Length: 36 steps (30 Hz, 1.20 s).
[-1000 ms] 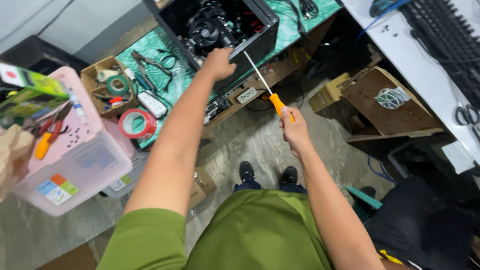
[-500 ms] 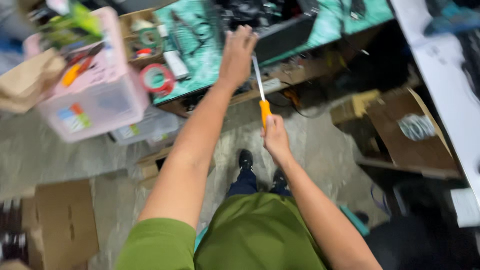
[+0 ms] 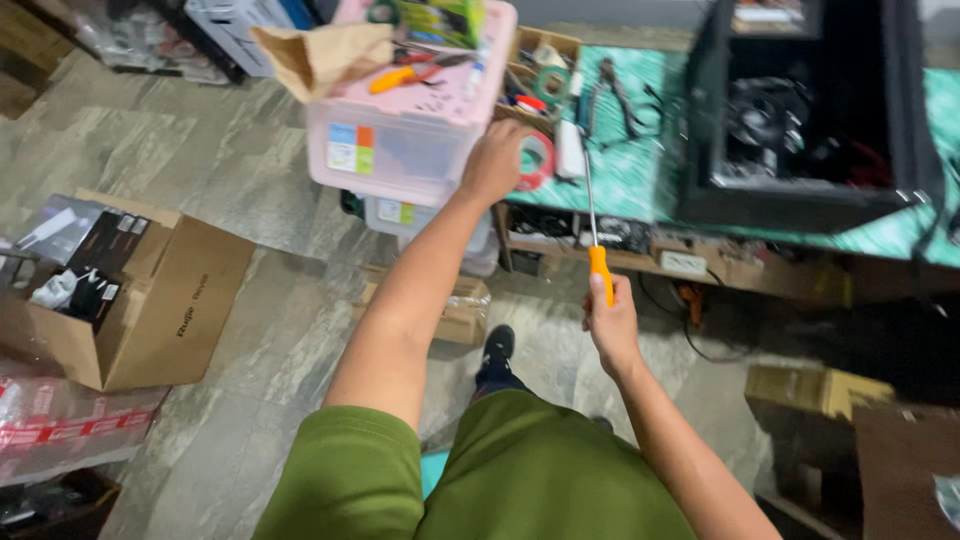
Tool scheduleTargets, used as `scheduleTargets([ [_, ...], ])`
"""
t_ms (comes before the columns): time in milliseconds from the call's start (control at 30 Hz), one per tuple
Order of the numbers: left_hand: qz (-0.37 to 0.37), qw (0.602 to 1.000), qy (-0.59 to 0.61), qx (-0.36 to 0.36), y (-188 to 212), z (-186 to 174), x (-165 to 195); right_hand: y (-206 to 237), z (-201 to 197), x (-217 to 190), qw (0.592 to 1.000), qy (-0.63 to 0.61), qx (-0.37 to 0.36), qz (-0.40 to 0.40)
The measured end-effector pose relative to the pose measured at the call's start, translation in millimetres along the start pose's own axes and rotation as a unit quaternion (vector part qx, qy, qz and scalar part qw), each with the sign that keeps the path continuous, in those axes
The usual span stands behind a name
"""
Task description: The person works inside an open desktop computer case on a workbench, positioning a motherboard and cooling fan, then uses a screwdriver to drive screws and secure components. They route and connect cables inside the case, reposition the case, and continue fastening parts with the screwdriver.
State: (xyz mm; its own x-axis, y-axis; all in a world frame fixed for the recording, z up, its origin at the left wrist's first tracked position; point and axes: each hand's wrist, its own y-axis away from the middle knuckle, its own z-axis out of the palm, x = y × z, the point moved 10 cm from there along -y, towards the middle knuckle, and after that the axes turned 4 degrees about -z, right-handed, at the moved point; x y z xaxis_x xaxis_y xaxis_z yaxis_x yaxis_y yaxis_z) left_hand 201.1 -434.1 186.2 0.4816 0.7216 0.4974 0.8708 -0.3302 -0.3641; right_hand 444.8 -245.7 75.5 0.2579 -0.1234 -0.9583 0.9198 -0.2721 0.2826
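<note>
Your right hand [image 3: 612,322] is closed around the orange handle of a long screwdriver [image 3: 594,230], holding it upright so its thin metal shaft points up toward the bench [image 3: 640,175]; the tip ends near the white oblong object lying on the green bench top. Your left hand [image 3: 497,160] is stretched forward, well apart from the right, its fingers curled against the near corner of the pink plastic bin [image 3: 410,135]; whether it truly grips the bin or just rests there cannot be told. Just beside that hand, to the right, lies a red roll of tape [image 3: 537,160], partly hidden behind your knuckles. The screwdriver stands between your two hands and the bench edge, closer to your right side. On top of the bin sit a brown paper bag [image 3: 320,55] and an orange-handled tool. Farther right on the bench stands an open black computer case [image 3: 810,120]. Down on the floor at left is an open cardboard box [image 3: 150,300].
</note>
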Motion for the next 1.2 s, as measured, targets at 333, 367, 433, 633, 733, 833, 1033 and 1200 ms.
scheduleTargets([
  [333, -0.185, 0.980, -0.062, 0.042, -65.7, -99.8, -300.7, -92.3, 127.5, 10.3, 0.999, 0.006, 0.042, 0.010],
  [367, -0.187, 0.981, -0.045, 0.026, -73.8, -95.5, -312.1, -97.6, 135.2, 11.6, 0.999, 0.004, 0.044, 0.015],
  [433, -0.189, 0.981, -0.035, 0.005, -90.9, -83.2, -326.7, -107.7, 144.2, 10.9, 0.999, 0.003, 0.050, 0.020],
  [633, -0.160, 0.986, -0.026, -0.036, -120.6, -52.7, -343.3, -124.0, 159.8, 6.6, 0.997, 0.009, 0.063, 0.034],
  [733, -0.175, 0.979, -0.002, -0.101, -121.6, -34.2, -352.6, -128.5, 166.5, 1.8, 0.997, 0.018, 0.070, 0.031],
  [833, -0.151, 0.982, -0.014, -0.111, -124.9, -25.0, -354.2, -129.8, 173.4, -2.9, 0.997, 0.016, 0.065, 0.026],
  [1033, -0.129, 0.991, 0.021, -0.035, -124.2, -34.1, -363.3, -127.4, 179.7, -4.8, 0.997, 0.014, 0.058, 0.040],
  [1200, -0.179, 0.979, 0.071, -0.062, -111.0, -36.7, -368.0, -123.7, 178.7, -4.6, 0.999, 0.002, 0.046, 0.029],
])
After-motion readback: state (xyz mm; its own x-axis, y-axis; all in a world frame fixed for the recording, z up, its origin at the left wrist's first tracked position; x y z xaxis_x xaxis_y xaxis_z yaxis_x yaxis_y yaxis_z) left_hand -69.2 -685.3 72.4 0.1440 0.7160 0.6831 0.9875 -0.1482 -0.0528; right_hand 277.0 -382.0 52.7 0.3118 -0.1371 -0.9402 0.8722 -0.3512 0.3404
